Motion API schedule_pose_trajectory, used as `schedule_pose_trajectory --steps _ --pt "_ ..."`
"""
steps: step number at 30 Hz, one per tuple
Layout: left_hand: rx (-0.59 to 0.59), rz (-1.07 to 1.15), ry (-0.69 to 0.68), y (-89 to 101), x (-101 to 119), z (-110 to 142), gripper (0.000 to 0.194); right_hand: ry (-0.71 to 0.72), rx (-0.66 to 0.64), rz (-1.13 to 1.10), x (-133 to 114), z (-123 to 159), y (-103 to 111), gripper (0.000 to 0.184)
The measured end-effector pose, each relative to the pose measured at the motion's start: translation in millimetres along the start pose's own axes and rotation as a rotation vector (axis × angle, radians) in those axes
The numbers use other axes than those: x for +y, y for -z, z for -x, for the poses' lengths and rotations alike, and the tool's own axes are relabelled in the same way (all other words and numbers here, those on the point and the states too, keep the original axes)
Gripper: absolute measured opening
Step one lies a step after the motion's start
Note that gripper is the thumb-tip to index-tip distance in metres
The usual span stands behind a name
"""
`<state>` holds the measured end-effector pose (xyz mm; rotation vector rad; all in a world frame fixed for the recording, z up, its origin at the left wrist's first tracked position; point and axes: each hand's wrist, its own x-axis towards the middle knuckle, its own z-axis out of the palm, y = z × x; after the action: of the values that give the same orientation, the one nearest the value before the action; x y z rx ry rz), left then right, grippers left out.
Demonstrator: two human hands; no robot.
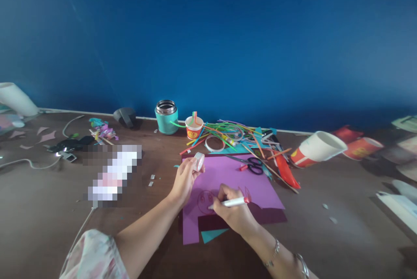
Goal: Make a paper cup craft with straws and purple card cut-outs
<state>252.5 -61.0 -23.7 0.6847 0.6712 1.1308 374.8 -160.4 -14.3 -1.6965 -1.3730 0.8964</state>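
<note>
My right hand (233, 209) is closed around a white marker (233, 202) with a red end, its tip low over purple paper (224, 170). A red-lined round face drawing (206, 202) is on the sheet, just left of the tip. Beside it, another pointed outline is partly covered by my hand. My left hand (185, 179) grips a small white round thing (198, 162), perhaps a tape roll, above the paper's left edge. A red marker cap (243, 168) and black-handled scissors (255, 166) lie on the sheet.
Colourful paper strips (224, 131) are heaped behind the paper. A teal thermos jar (167, 117) and a small paper cup (194, 128) stand at the back. Larger cups (321, 149) lie to the right. A blurred-out phone-like shape (114, 175) with a cable is on the left.
</note>
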Motion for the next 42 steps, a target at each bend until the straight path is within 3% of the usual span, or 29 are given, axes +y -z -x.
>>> schedule_pose_trajectory --steps 15,35,42 --pt "-0.022 0.003 -0.007 0.6 -0.2 0.8 0.021 -0.006 -0.062 -0.024 -1.4 0.7 -0.6 0.023" --pt "-0.024 0.012 0.0 1.6 -1.0 -0.6 0.021 0.026 -0.047 -0.001 -3.2 -0.9 -0.5 0.022" --pt "-0.021 0.006 -0.002 1.9 -1.1 -0.7 0.02 0.048 0.057 0.018 3.4 -2.3 0.7 0.023"
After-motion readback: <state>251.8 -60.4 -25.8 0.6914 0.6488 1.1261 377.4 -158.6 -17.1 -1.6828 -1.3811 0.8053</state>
